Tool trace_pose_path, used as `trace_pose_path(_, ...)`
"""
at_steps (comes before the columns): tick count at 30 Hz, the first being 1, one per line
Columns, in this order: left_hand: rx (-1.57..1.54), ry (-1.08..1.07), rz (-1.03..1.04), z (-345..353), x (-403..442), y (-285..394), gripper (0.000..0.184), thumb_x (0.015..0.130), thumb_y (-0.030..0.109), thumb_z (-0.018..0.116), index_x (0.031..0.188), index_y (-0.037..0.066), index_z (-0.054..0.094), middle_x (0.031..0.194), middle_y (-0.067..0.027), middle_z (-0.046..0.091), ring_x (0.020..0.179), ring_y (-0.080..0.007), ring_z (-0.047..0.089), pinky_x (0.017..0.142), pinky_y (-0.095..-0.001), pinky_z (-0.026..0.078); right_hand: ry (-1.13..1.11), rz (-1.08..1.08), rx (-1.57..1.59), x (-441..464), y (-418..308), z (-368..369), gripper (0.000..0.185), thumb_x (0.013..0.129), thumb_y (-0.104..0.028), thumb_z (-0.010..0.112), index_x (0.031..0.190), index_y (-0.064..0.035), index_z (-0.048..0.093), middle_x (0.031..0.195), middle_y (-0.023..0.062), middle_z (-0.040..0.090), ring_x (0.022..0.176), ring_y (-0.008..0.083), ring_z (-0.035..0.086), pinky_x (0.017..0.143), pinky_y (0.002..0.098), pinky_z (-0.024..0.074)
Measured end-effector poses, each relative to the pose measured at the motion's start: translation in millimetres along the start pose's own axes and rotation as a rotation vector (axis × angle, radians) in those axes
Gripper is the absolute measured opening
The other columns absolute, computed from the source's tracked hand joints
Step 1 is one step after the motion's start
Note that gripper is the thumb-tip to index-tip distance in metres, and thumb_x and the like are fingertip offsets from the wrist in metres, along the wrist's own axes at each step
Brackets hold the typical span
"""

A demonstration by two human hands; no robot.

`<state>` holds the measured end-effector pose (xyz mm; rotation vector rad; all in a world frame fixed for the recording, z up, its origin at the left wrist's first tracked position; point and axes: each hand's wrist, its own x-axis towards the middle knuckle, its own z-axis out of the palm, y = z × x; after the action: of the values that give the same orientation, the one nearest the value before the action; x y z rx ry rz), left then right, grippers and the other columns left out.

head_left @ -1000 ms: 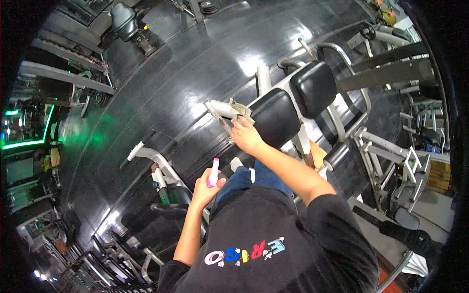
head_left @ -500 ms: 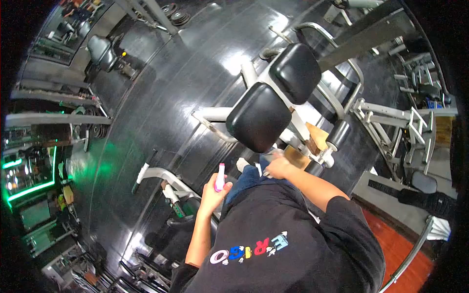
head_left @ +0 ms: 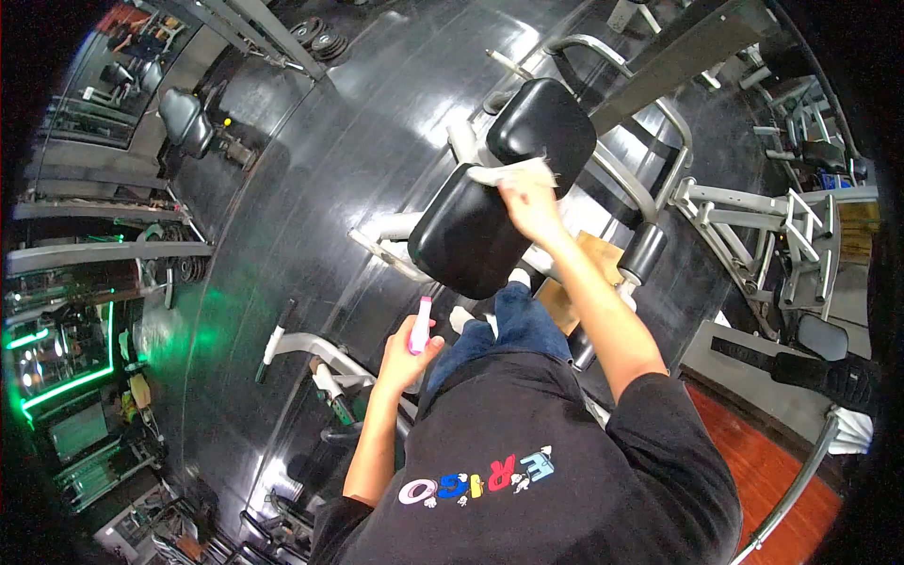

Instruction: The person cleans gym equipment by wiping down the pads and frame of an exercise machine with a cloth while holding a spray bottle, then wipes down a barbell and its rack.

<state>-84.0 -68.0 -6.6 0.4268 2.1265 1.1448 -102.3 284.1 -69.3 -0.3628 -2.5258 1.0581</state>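
Observation:
My left hand (head_left: 407, 356) is wrapped round a white and pink bottle-like object (head_left: 420, 327), held upright in front of my body. My right hand (head_left: 532, 209) grips a pale cloth (head_left: 524, 173) over the near black pad (head_left: 471, 235), close to the gap before the far black pad (head_left: 544, 122). Both pads sit on a white metal frame (head_left: 388, 226). Part of the cloth hangs out to the left of my fingers; whether it touches the pad is hard to tell.
Black rollers (head_left: 644, 250) and a wooden board (head_left: 595, 259) are at the right of the pads. A white machine arm (head_left: 315, 341) stands at the left. More gym machines (head_left: 744, 212) stand at the right, and a black seat (head_left: 185, 121) at the upper left.
My right hand went from the frame's left end down toward my legs, then up over the pads with the cloth. My left hand still holds the bottle-like object. The view has shifted.

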Motion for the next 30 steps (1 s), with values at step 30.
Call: trace_pose_path(30, 0.027, 0.003, -0.158, 101.7, 92.1, 95.8, 0.052, 0.081, 0.045, 0.073, 0.109, 0.004, 0.058, 0.087, -0.0185, 0.068, 0.084, -0.0317, 0.068, 0.074, -0.0404, 0.050, -0.436, 0.990, 0.504, -117.6, 128.4, -67.1, 0.032, 0.100, -0.030, 0.047, 0.109, -0.0022, 0.062, 0.099, 0.0023, 0.064, 0.093, 0.0125, 0.056, 0.086, 0.0300, 0.0442)
